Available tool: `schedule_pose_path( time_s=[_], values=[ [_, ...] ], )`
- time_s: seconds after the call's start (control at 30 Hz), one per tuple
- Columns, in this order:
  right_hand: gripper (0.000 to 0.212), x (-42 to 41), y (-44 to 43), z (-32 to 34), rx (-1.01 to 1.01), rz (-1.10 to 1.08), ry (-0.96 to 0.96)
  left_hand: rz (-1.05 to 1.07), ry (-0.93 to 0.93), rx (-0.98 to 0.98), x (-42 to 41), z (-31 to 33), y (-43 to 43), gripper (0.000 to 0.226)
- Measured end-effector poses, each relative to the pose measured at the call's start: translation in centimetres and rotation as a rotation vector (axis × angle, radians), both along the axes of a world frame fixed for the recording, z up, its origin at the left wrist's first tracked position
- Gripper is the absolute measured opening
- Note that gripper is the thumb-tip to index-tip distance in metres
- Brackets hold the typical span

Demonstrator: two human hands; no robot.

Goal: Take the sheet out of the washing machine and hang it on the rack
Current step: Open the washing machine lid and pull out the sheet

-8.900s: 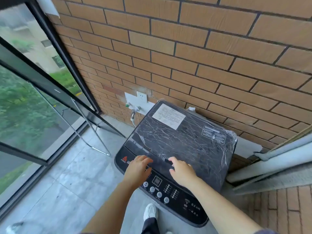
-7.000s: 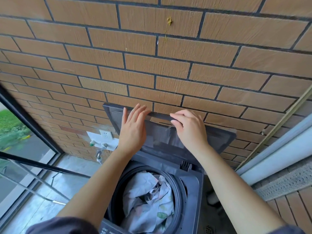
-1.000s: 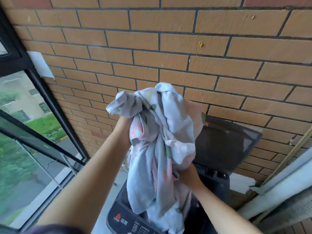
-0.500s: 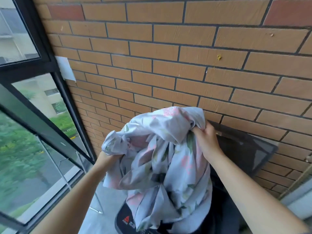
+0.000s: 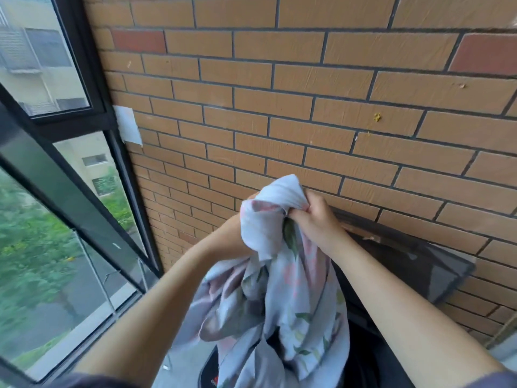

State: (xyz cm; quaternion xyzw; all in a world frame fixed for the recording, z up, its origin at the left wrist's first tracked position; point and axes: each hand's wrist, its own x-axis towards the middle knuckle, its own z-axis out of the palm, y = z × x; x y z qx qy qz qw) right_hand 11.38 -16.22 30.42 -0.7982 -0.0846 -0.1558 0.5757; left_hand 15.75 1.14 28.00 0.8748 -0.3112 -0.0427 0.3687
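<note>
No words can be read. Well below the right hand [image 5: 313,219], the washing machine [image 5: 207,372] shows only blurry letters.

Short dark bluish-grey sleeves [image 5: 92,381]

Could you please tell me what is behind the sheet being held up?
The washing machine's raised lid and brick wall show behind the sheet. The right hand grips its top; the left hand and drum are covered.
</note>
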Motion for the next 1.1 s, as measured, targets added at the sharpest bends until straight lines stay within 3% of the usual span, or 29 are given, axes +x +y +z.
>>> schedule_pose_path(
  time_s=[0.07, 0.13, 0.3, 0.37, 0.43, 0.5, 0.57, 0.67, 0.73, 0.87, 1.0, 1.1],
  values=[
    [0.026, 0.3, 0.1, 0.7, 0.019, -0.013, -0.03, 0.134, 0.125, -0.197, 0.1, -1.1, -1.5, 0.04],
    [0.025, 0.6, -1.1, 0.4, 0.013, -0.017, -0.024, 0.21, 0.131, -0.395, 0.7, -1.9, -2.5, 0.028],
    [0.106, -1.5, -4.3, -4.9, -0.067, 0.099, 0.2, 0.256, 0.254, -0.755, 1.7, 0.7, -2.8, 0.009],
    [0.109, -2.7, -4.0, -8.6, -0.075, 0.128, 0.27, 0.313, 0.333, -0.91, 2.5, 2.9, -2.5, 0.013],
    [0.083, -3.4, -2.9, -12.0, -0.046, 0.061, 0.338, 0.372, 0.443, -0.98, 3.5, 4.3, -2.5, 0.02],
    [0.035, -3.3, -2.1, -13.3, 0.104, -0.18, 0.4, 0.371, 0.478, -0.971, 3.7, 5.0, -2.5, 0.023],
    [0.014, -2.2, -2.0, -12.2, 0.254, -0.39, 0.444, 0.35, 0.388, -0.984, 3.6, 5.2, -2.4, 0.019],
    [0.019, -0.7, -2.9, -8.4, 0.418, -0.505, 0.32, 0.308, 0.276, -0.93, 3.8, 3.6, -0.9, 0.011],
    [0.016, 0.0, -3.5, -5.6, 0.503, -0.449, 0.198, 0.271, 0.247, -0.854, 4.2, 1.1, 0.4, 0.021],
    [0.021, 1.0, -4.2, -0.4, 0.529, -0.445, 0.067, 0.144, 0.289, -0.68, 3.3, -3.1, 2.8, 0.025],
    [0.026, 2.8, -1.4, 4.1, 0.696, -0.301, 0.042, -0.093, 0.409, -0.364, 1.1, -4.1, 1.7, 0.038],
    [0.031, 3.4, 2.9, 5.6, 0.66, -0.122, 0.084, -0.042, 0.455, -0.416, -0.7, -3.9, -1.3, 0.041]
  ],
)
